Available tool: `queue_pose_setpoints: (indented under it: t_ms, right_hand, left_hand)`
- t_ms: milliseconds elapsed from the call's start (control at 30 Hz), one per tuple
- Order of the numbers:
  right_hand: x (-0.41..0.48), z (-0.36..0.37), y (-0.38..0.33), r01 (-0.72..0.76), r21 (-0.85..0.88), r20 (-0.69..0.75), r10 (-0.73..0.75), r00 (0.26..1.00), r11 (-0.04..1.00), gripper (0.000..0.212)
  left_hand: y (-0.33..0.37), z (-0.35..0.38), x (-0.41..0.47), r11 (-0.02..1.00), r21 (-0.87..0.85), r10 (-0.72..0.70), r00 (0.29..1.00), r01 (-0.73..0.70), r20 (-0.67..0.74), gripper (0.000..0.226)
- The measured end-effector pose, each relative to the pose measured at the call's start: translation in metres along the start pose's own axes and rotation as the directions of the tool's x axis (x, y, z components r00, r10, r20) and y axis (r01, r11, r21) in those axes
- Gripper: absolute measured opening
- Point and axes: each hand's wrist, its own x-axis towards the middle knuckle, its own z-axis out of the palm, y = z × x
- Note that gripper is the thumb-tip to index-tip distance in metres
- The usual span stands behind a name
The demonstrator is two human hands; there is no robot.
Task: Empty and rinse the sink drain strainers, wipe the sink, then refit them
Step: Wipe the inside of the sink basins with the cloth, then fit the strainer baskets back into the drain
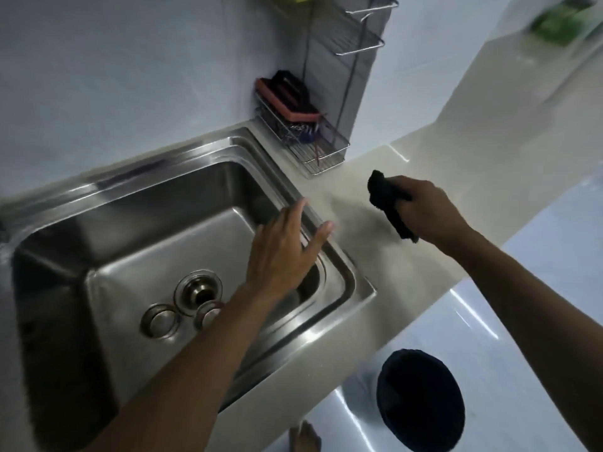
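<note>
The right hand [430, 210] grips a dark cloth [390, 205] over the counter [408, 272], at three o'clock from the sink [156, 203]. The left hand [284, 252] hovers spread and empty. Two strainers [160, 320] lie at six o'clock of the drain [199, 290]. Best wipe from the rim down toward the drain.

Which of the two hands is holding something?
The right hand, out over the counter, grips a dark cloth. The left hand is open and empty, fingers spread above the sink.
</note>
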Motion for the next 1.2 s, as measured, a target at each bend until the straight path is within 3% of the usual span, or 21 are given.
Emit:
queue_pose_setpoints:
  t_ms: [67, 100, 167, 333, 400, 533, 633, 733, 833, 1000, 1200]
  right_hand:
    - [0.004, 0.011, 0.04, 0.049, -0.326, 0.133, -0.005, 0.991, 0.944, 0.048]
    - [0.001, 0.024, 0.059, 0.072, -0.428, 0.219, 0.026, 0.975, 0.901, 0.057]
    - [-0.003, 0.049, 0.09, 0.08, -0.54, 0.239, 0.062, 0.969, 0.838, 0.067]
    - [0.009, 0.043, 0.078, 0.011, -0.482, 0.213, 0.105, 0.971, 0.876, 0.068]
    - [0.002, 0.047, 0.063, 0.042, -0.488, 0.158, 0.042, 0.986, 0.872, 0.067]
    - [-0.016, 0.072, 0.022, 0.246, -0.436, 0.126, -0.211, 0.969, 0.866, 0.064]
    - [-0.026, 0.11, -0.018, 0.47, -0.375, 0.225, -0.413, 0.882, 0.799, 0.063]
    - [-0.035, 0.162, -0.057, 0.594, -0.326, 0.303, -0.514, 0.802, 0.735, 0.068]
    - [-0.035, 0.217, -0.081, 0.64, -0.331, 0.469, -0.468, 0.749, 0.693, 0.075]
    - [-0.031, 0.297, -0.089, 0.691, -0.45, 0.684, -0.28, 0.674, 0.565, 0.08]
    - [-0.024, 0.343, -0.091, 0.726, -0.509, 0.768, -0.136, 0.626, 0.462, 0.1]
  left_hand:
    - [0.012, 0.019, 0.005, 0.997, 0.065, 0.032, 0.999, -0.032, -0.001, 0.08]
    - [0.014, 0.027, 0.005, 0.994, 0.097, 0.043, 0.999, -0.043, -0.004, 0.079]
    - [0.013, 0.037, 0.004, 0.989, 0.137, 0.05, 0.999, -0.05, -0.001, 0.077]
    - [-0.003, 0.042, 0.002, 0.978, 0.208, 0.026, 0.999, -0.031, 0.026, 0.076]
    - [-0.013, 0.041, -0.002, 0.974, 0.227, -0.011, 1.0, 0.005, 0.024, 0.076]
    - [-0.038, 0.029, -0.018, 0.96, 0.276, -0.063, 0.998, 0.054, 0.023, 0.078]
    - [-0.074, 0.01, -0.046, 0.937, 0.334, -0.125, 0.991, 0.104, 0.043, 0.079]
    - [-0.122, -0.017, -0.079, 0.896, 0.391, -0.241, 0.97, 0.211, 0.028, 0.084]
    - [-0.166, -0.039, -0.11, 0.853, 0.427, -0.352, 0.935, 0.299, 0.05, 0.092]
    - [-0.204, -0.05, -0.14, 0.837, 0.436, -0.419, 0.9, 0.33, 0.122, 0.113]
    - [-0.225, -0.036, -0.143, 0.842, 0.467, -0.375, 0.916, 0.27, 0.146, 0.11]
